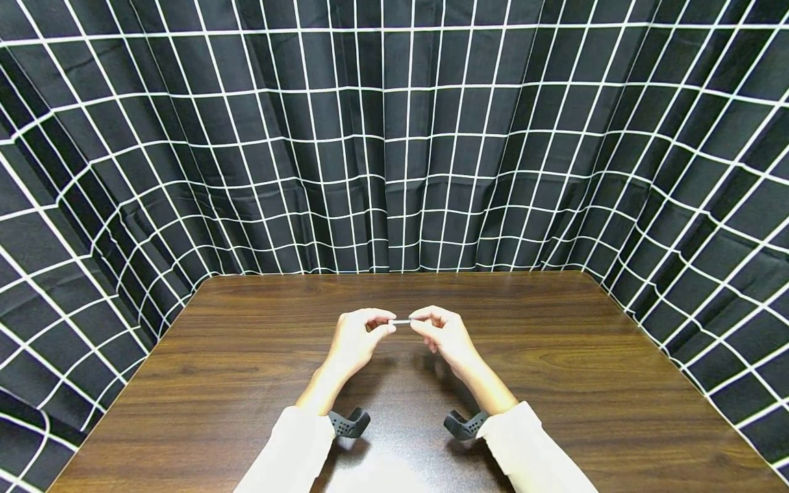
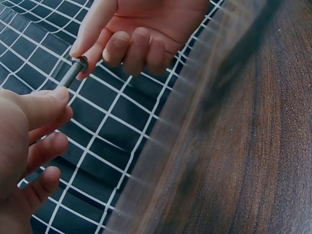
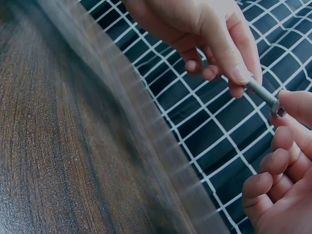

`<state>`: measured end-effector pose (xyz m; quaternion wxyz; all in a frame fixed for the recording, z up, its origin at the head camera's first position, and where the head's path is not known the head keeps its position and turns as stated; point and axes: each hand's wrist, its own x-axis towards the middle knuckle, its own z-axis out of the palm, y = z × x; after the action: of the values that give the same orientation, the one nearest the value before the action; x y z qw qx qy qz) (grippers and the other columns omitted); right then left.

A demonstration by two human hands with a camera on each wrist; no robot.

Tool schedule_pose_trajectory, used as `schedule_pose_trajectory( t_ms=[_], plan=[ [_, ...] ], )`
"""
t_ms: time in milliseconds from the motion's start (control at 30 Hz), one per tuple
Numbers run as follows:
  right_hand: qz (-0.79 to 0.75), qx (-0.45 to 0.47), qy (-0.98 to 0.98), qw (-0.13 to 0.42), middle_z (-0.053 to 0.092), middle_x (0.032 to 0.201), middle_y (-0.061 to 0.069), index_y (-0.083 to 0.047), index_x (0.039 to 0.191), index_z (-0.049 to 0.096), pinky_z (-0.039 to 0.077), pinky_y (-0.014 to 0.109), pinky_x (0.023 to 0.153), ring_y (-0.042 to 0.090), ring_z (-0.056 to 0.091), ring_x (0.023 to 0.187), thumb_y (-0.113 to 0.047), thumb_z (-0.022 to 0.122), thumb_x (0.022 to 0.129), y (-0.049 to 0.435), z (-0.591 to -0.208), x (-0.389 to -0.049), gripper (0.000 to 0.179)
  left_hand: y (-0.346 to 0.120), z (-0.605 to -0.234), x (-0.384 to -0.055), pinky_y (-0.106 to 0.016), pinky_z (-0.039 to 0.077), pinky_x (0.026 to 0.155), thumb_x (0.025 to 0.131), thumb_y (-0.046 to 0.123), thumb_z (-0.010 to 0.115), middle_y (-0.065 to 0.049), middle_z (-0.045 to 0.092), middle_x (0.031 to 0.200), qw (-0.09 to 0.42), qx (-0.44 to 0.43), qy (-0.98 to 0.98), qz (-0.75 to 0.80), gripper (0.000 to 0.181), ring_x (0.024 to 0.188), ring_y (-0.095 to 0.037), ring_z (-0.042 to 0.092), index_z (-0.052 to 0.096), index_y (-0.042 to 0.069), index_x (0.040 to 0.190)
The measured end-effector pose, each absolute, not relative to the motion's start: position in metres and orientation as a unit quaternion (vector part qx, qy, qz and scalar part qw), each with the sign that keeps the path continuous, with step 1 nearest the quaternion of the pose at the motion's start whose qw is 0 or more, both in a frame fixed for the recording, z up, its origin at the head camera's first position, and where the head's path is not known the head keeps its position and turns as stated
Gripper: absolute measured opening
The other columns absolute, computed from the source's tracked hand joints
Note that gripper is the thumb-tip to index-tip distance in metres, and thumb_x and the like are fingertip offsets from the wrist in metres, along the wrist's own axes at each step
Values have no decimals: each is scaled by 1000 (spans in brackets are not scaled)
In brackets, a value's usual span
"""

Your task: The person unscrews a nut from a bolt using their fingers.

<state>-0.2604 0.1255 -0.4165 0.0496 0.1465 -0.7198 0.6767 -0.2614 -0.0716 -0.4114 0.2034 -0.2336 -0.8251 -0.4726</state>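
Note:
A threaded metal bolt [image 1: 402, 322] spans the gap between both hands, held above the table. My left hand [image 1: 354, 339] pinches one end of it between thumb and forefinger, and those fingers hide that end. At the opposite end sits a small nut [image 3: 276, 107], with threaded shank visible between it and the left fingertips. My right hand [image 1: 448, 337] has its thumb and forefinger on either side of the nut, pinching it. In the left wrist view the other right fingers [image 2: 139, 46] curl loosely below, clear of the bolt [image 2: 71, 74].
Under the hands lies a brown wood-grain table [image 1: 246, 322]. Black curtains [image 1: 394, 150] with a white grid surround its back and sides. A dark strap [image 1: 351, 423] is on the left wrist and another strap [image 1: 464, 426] on the right, below white sleeves.

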Motion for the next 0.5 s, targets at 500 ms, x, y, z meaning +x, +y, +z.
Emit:
schedule_pose_trajectory(
  t_ms=[500],
  plan=[
    [682, 189, -704, 51, 47, 58, -2, 13, 109, 61, 35, 20, 45, 7, 40, 47, 6, 67, 84, 128, -416, -259, 27, -73, -412, -263, -25, 45, 58, 80, 11, 77, 11, 67, 74, 206, -233, -827, -469, 13, 63, -4, 57, 76, 13, 93]
  ],
)
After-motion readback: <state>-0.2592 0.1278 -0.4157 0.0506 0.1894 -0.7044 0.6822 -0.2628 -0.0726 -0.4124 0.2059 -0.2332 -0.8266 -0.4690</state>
